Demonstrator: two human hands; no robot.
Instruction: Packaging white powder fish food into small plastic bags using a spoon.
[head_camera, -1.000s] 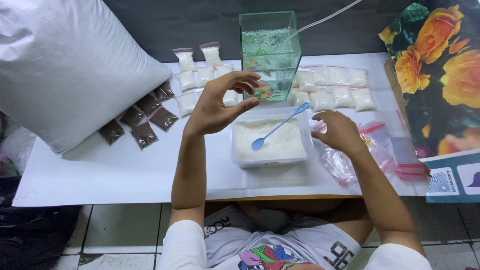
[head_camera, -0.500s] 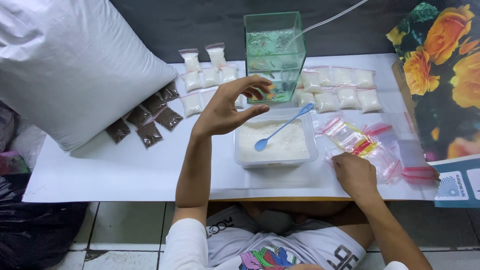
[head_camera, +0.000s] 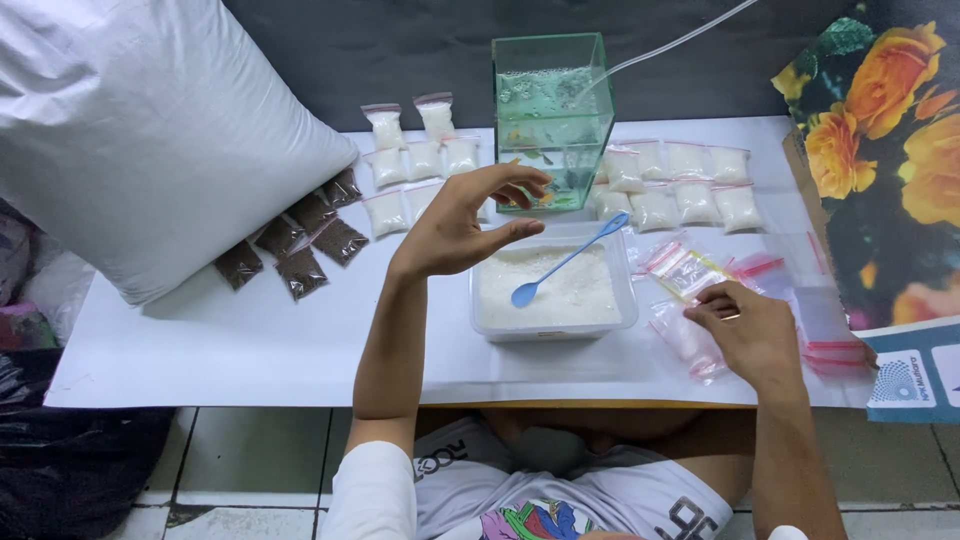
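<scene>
While the big white sack lies far left on the white table, six small brown-filled bags lie sealed just beside it. Right of those, filled white-powder bags sit in rows at the far edge. Left hand hovers open and empty, fingers curled, near the glass tank. White tub of powder sits at centre, blue spoon resting in it. More filled bags lie right of the tank. Right hand rests on the pile of empty red-zip bags, fingers pinching one; grip not fully clear. Judgement: many bags done, tub full, empties left.
</scene>
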